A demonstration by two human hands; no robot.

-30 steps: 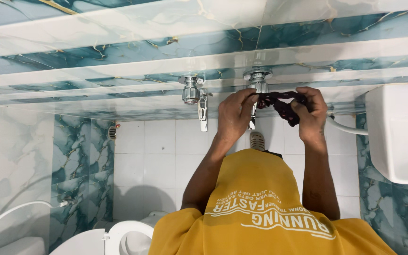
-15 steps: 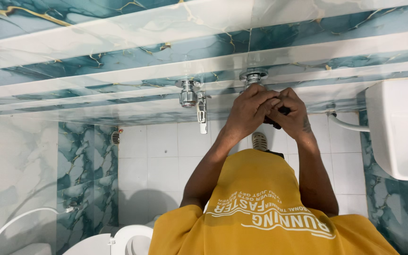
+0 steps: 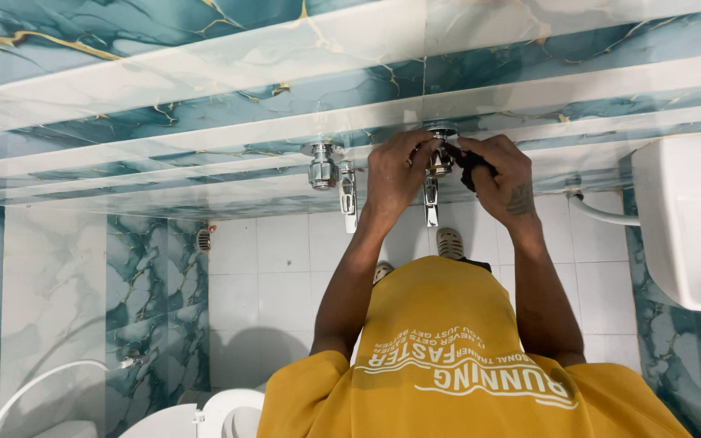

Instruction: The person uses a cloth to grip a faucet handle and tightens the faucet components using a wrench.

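Observation:
Both my arms reach forward from my yellow shirt to a chrome tap on the marbled teal and white wall. My left hand grips the tap's body from the left. My right hand presses a dark object, a cloth or a tool, against the tap's right side. The fingers hide most of the fitting; only its wall flange and its downward spout show.
A second chrome tap with a lever is on the wall just left of my hands. A white cistern with a hose hangs at the right. Toilet at lower left. A floor drain lies in the white tiles. My sandalled foot is below the tap.
My right hand, held out to the right with the dark object, has come in against the tap. My left hand stayed on the tap.

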